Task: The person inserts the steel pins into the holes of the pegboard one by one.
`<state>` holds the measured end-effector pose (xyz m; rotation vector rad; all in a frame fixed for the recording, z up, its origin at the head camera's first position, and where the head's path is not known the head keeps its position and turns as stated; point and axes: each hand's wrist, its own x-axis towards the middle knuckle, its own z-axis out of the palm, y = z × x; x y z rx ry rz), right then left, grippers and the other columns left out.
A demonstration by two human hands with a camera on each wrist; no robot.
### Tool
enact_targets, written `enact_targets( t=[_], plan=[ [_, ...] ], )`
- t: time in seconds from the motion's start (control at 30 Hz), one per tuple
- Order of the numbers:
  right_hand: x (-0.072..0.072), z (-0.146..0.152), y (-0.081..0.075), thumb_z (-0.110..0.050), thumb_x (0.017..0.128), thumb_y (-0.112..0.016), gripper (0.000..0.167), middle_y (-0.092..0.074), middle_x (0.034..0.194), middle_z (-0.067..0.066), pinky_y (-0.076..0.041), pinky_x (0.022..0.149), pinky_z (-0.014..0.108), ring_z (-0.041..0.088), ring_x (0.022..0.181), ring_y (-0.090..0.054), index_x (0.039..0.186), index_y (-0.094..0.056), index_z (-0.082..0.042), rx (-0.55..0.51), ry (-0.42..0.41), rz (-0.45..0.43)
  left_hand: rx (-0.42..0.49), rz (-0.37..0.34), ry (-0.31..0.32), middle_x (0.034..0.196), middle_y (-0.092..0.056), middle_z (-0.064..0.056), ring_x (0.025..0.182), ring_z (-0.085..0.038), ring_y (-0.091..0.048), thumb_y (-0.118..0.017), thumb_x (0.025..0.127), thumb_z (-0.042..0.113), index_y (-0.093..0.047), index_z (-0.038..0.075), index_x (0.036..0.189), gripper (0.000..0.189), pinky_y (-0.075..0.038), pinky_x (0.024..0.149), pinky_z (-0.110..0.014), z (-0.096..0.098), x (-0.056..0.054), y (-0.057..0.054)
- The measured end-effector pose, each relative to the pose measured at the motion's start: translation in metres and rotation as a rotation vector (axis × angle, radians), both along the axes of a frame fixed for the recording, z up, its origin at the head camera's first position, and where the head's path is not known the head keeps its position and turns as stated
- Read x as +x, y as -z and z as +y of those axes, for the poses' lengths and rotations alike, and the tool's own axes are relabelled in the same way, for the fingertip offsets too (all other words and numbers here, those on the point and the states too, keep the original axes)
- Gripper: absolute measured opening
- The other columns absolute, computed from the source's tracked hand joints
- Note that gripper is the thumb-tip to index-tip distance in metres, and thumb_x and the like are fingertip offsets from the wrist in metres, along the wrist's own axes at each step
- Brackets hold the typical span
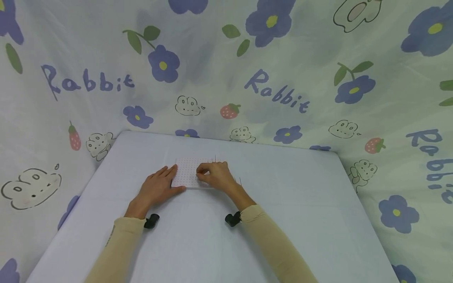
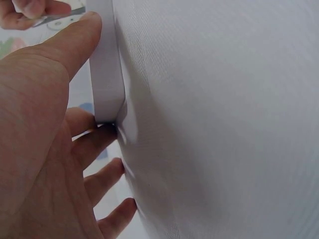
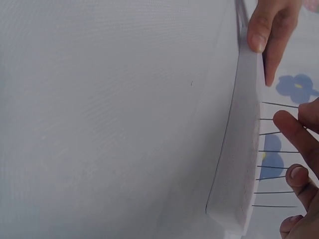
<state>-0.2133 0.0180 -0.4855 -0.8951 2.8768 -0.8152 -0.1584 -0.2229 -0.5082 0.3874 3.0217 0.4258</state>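
Observation:
A white pad (image 1: pixel 185 169) marked with a grid of small dots lies flat on the table. My left hand (image 1: pixel 155 188) rests at its near left corner, thumb along the near edge and fingers spread past the left side. Over the pad, my right hand (image 1: pixel 216 175) pinches a thin needle (image 3: pixel 279 104) between thumb and index finger, its lower end at the pad's top face. Several more needles (image 3: pixel 274 192) stand upright in a row beneath the right hand's other fingers. In the head view that hand covers much of the pad's right part.
A white cloth (image 1: pixel 304 204) covers the table. Behind and beside it hangs a curtain (image 1: pixel 212 78) printed with flowers, rabbits and strawberries. Dark wrist cameras (image 1: pixel 232 219) sit at both sleeve cuffs.

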Motion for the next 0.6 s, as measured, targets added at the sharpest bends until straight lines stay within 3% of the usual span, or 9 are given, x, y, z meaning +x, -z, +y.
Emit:
enact_targets(
  t=[0.27, 0.6],
  plan=[
    [0.0009, -0.0031, -0.0013, -0.033, 0.095, -0.07, 0.008, -0.076, 0.094, -0.017, -0.037, 0.101, 0.052, 0.006, 0.098, -0.069, 0.098, -0.076, -0.029, 0.036, 0.004, 0.012, 0.003, 0.012, 0.001, 0.157, -0.036, -0.025, 0.147, -0.046, -0.028, -0.062, 0.094, 0.059, -0.029, -0.002, 0.156, 0.093, -0.027, 0.113, -0.067, -0.0001, -0.0001, 0.0001],
    [0.0017, -0.0084, 0.0023, -0.033, 0.095, -0.07, 0.007, -0.075, 0.09, -0.018, -0.038, 0.088, 0.043, 0.004, 0.088, -0.065, 0.096, -0.076, -0.03, 0.077, 0.014, 0.039, 0.0, 0.014, 0.0, 0.157, -0.036, -0.025, 0.146, -0.046, -0.029, -0.062, 0.093, 0.059, -0.029, -0.002, 0.156, 0.093, -0.028, 0.112, -0.067, -0.0002, 0.0, 0.0006]
  ],
)
